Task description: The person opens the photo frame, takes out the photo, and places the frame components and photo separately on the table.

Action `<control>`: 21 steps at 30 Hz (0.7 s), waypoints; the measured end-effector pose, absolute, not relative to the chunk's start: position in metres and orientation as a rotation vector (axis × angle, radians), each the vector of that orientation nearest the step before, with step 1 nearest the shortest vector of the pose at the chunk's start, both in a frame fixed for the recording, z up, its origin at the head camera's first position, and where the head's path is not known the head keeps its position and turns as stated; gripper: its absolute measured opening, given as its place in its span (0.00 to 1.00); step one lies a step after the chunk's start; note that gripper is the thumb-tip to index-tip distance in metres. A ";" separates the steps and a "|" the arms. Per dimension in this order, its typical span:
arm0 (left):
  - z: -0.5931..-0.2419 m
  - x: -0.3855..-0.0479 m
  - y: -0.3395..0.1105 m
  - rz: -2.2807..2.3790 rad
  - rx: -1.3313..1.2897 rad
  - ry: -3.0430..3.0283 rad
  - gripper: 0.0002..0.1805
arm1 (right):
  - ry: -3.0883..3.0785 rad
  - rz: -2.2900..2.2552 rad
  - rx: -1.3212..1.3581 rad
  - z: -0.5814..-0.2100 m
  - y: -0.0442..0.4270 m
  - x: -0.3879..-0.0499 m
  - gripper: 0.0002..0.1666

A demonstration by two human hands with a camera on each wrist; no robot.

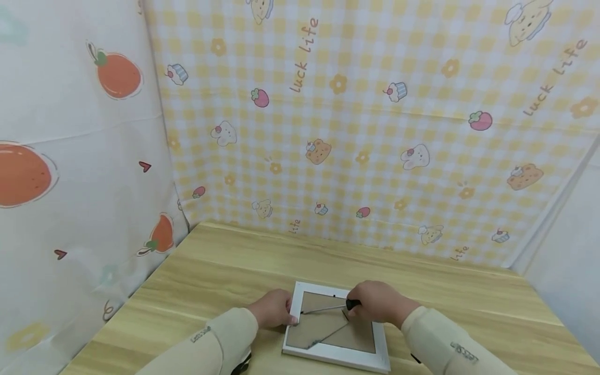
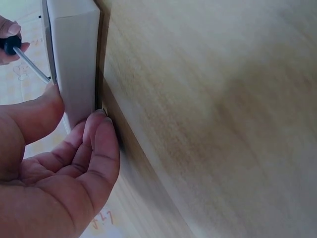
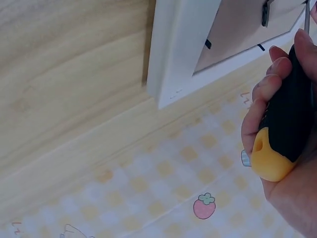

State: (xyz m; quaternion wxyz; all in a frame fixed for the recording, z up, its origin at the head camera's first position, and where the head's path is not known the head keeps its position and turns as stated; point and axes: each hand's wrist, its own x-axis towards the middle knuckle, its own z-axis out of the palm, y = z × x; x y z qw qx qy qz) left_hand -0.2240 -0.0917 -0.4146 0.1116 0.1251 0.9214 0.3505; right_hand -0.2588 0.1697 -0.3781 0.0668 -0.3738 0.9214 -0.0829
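A white picture frame (image 1: 344, 355) lies with its brown backing board (image 1: 323, 324) facing up. My left hand (image 1: 274, 310) grips the frame's left side, the thumb on top and the fingers curled against the outer edge. In my right hand (image 1: 377, 302) is a screwdriver with a black and yellow handle (image 3: 287, 114). Its metal shaft (image 1: 328, 309) reaches left across the backing, and the tip meets the frame's inner left edge near the left thumb. Small black tabs (image 3: 207, 44) show along the inner edge in the right wrist view. A thin dark diagonal line crosses the backing.
The frame rests on a wood-grain table (image 1: 225, 260). Behind the table hangs a yellow checked cloth (image 1: 290, 182) with printed cartoons, and a white cloth (image 1: 94, 208) with orange fruit prints hangs at the left.
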 end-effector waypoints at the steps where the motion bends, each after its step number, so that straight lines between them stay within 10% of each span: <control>1: -0.415 -0.222 -0.092 1.034 0.376 2.708 0.17 | 2.772 -0.243 -1.123 -0.378 0.169 -0.259 0.17; 21: -0.411 -0.221 -0.098 1.030 0.370 2.744 0.18 | 2.919 0.424 -1.272 -0.310 0.101 -0.232 0.28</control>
